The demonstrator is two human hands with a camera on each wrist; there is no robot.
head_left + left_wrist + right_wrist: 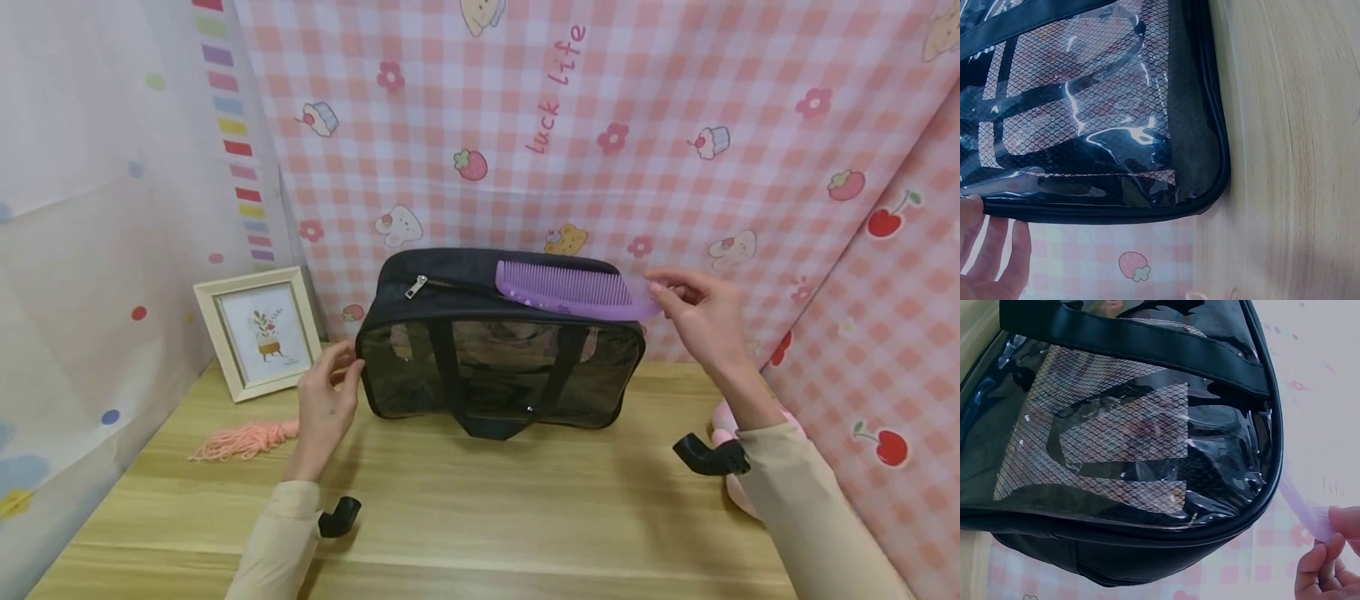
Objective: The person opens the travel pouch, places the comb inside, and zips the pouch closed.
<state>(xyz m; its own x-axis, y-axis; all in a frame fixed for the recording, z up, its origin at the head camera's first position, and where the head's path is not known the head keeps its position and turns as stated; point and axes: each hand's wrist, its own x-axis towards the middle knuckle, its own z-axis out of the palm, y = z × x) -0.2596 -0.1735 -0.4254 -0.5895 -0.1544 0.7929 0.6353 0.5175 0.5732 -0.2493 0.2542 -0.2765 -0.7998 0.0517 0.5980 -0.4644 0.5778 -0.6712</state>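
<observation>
Comb (566, 290): over the bag's top, pinched at its right end by the right hand (701, 321), so it extends leftward from those fingers. Long axis nearly parallel to the bag (498, 367), teeth up. Contact with the bag: cannot tell. Right hand much nearer; left hand (327, 400) grips the bag's left edge, well apart from the comb.

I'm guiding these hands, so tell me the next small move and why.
Probably lower the purple comb toward the top of the black bag: the right hand pinches one end, the rest reaches over the bag's top in the head view, the zip slider sits toward the left, and the left hand holds the bag's side edge.
</observation>
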